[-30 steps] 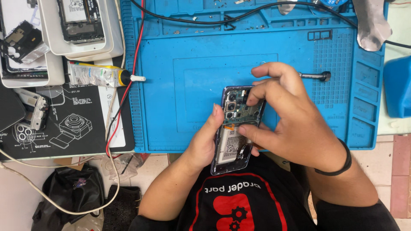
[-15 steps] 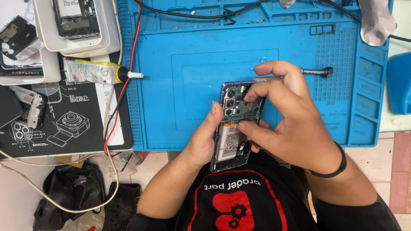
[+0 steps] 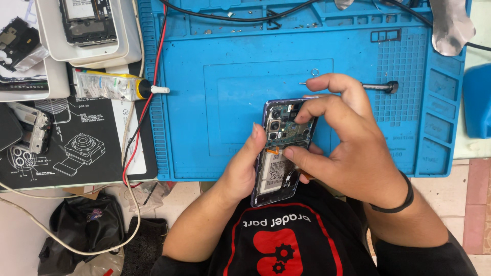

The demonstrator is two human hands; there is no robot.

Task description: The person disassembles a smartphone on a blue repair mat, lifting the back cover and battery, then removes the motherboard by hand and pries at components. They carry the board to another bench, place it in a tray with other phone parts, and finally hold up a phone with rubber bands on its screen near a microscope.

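Opened phone [image 3: 280, 153] sits in the person's hands, held above the near edge of the blue work mat [image 3: 204, 128], back cover off. Board and camera cluster exposed at the top end, white battery visible in the lower half.

Left hand [image 3: 240, 171] cradles the phone from the left edge, thumb closed onto the frame beside the cameras. Firm grip on the body.

Right hand [image 3: 348, 148] comes in from the right: fingers curled over the top end of the board, thumb pressed onto the middle of the phone near a small orange tab just above the battery. Cannot tell whether anything small is pinched between the fingertips; no tool visible in that hand.

Progress, judged from how things lie: rear cover is already off and internals are accessible. Battery and board are still seated in the frame, so the internal work looks early to mid stage. Reassembly not started.

Around it:
- Screwdriver [image 3: 376, 86] lies on the mat just beyond the right hand, untouched.
- Glue tube [image 3: 110, 86] lies at the mat's left edge, nozzle pointing onto the mat.
- Red wire [image 3: 148, 97] runs down along the mat's left side.
- Another stripped phone [image 3: 87, 20] rests in a white tray, top left.
- Black bag [image 3: 84, 225] on the floor, lower left.
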